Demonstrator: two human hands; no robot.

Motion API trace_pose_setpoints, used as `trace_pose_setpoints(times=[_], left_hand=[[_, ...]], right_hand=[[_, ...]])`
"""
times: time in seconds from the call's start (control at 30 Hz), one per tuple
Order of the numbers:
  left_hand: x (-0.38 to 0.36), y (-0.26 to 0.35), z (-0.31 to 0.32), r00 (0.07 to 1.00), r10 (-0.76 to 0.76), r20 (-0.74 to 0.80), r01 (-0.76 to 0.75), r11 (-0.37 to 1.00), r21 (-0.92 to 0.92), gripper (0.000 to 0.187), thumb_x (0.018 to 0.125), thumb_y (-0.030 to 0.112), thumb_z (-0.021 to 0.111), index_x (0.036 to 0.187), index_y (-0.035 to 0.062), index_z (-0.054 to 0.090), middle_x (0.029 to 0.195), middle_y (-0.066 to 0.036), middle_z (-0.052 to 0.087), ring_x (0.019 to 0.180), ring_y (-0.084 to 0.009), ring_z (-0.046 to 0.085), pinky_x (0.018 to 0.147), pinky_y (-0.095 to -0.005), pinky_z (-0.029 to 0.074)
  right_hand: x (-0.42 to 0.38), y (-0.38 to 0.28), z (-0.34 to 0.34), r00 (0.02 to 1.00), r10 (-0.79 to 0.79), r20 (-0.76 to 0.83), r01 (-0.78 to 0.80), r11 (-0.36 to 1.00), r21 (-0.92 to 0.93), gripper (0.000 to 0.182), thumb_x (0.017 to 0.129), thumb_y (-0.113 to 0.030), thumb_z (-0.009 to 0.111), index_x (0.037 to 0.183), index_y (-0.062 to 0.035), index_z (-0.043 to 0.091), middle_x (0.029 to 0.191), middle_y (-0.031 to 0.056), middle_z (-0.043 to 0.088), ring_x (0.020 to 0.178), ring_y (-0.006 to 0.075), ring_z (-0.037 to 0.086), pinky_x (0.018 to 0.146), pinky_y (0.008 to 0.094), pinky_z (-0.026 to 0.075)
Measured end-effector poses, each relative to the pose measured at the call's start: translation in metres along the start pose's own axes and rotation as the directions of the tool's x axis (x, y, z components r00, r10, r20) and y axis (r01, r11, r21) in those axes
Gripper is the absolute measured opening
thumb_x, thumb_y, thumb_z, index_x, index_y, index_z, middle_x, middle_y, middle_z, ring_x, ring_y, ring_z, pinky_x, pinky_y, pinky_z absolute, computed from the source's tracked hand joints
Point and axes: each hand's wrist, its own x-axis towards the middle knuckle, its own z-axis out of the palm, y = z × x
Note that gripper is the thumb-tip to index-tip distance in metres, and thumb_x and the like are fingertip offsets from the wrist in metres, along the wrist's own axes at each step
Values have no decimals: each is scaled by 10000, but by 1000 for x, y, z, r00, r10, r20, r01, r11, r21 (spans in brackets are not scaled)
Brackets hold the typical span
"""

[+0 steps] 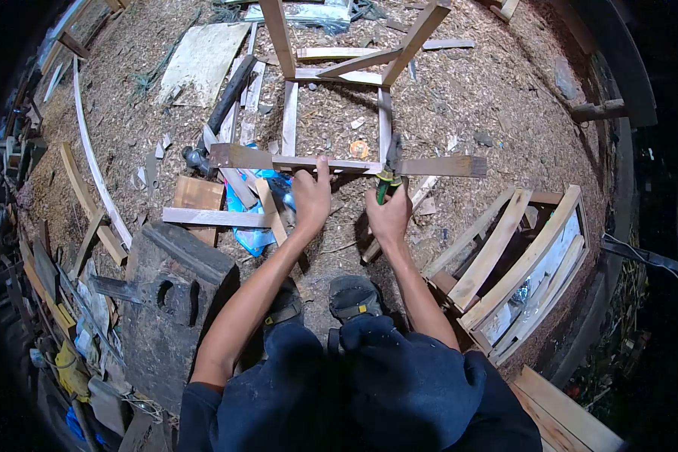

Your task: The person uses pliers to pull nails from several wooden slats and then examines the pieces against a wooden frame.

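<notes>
A wooden stool or chair frame [328, 163] lies on the chip-covered ground in front of me, two legs pointing up and away. My left hand [313, 197] is closed on its near rail, with the thumb laid over the top. In my right hand [389, 217] are pliers [388, 175] with green and yellow handles. Their dark metal jaws rest against the joint where the rail meets the right-hand leg [444, 166]. Whether the jaws grip anything there is too small to tell.
A hammer [196, 158] with a dark handle lies left of the frame, near a blue plastic bag [252, 239] and wood offcuts. A heavy worn wooden block [166, 324] stands by my left leg. Another slatted wooden frame [523, 264] is at right. Wood chips cover the ground.
</notes>
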Motion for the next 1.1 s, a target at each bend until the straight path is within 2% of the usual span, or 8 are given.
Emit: trace_pose_setpoints(times=[0.1, 0.17, 0.37, 0.53, 0.7, 0.9, 0.97, 1.1], left_hand=[[-1, -4, 4, 1000, 23, -18, -24, 999, -45, 615, 988, 425, 541, 786, -145, 650, 716, -291, 663, 692, -401, 676, 651, -493, 489], [-4, 3, 2, 1000, 3, -27, -5, 997, -80, 590, 992, 412, 541, 790, -129, 660, 713, -282, 665, 681, -394, 678, 636, -488, 487], [-4, 9, -3, 999, -33, 5, 33, 999, -33, 510, 999, 373, 539, 830, -84, 688, 710, -254, 674, 686, -385, 683, 631, -479, 488], [-2, 0, 3, 1000, 9, -9, -9, 999, -53, 507, 998, 366, 539, 834, -92, 685, 709, -252, 672, 694, -385, 685, 632, -476, 488], [1, 0, 4, 1000, -6, 10, 6, 997, -73, 509, 997, 358, 539, 826, -98, 687, 721, -255, 675, 707, -382, 689, 648, -478, 492], [-7, 13, -3, 999, 20, -33, -18, 999, 47, 578, 990, 385, 548, 771, -137, 665, 705, -256, 679, 676, -363, 695, 639, -475, 497], [2, -3, 6, 1000, -2, 7, 3, 996, -94, 581, 988, 394, 550, 777, -135, 668, 716, -255, 684, 681, -354, 702, 634, -470, 501], [-2, 2, 4, 1000, 17, -25, -21, 988, -155, 577, 990, 390, 545, 805, -143, 666, 728, -265, 684, 692, -367, 703, 644, -469, 507]], right_hand=[[3, -6, -1, 998, -34, 48, 47, 955, -292, 397, 802, -173, 706, 1116, 5, 541, 901, 190, 654, 836, 333, 665, 768, 433, 513], [1, -9, -2, 988, 84, 128, -50, 967, -251, 436, 792, -153, 715, 1145, 22, 530, 941, 220, 659, 891, 375, 656, 812, 447, 506], [-17, 7, -3, 982, -143, 122, 176, 930, -323, 495, 822, -115, 725, 1211, 55, 471, 990, 265, 643, 892, 408, 657, 787, 468, 520], [-6, 10, -5, 968, -125, 217, 210, 878, -431, 458, 790, -49, 737, 1103, 41, 416, 785, 299, 624, 744, 522, 617, 637, 531, 499], [-8, -2, -4, 949, -238, 209, 305, 866, -396, 442, 788, -16, 724, 1092, 38, 407, 825, 295, 633, 775, 511, 625, 642, 539, 496], [-3, -10, -11, 971, -28, 238, 122, 913, -389, 444, 792, -37, 738, 1098, 43, 426, 833, 271, 649, 793, 467, 656, 650, 491, 523], [-8, -7, -7, 954, -216, 206, 284, 868, -406, 472, 792, -48, 740, 1129, 49, 425, 822, 275, 648, 790, 470, 656, 657, 496, 522], [3, 6, -13, 954, -125, 271, 234, 878, -418, 509, 784, -41, 739, 1167, 54, 419, 821, 288, 645, 780, 479, 653, 665, 524, 516]])
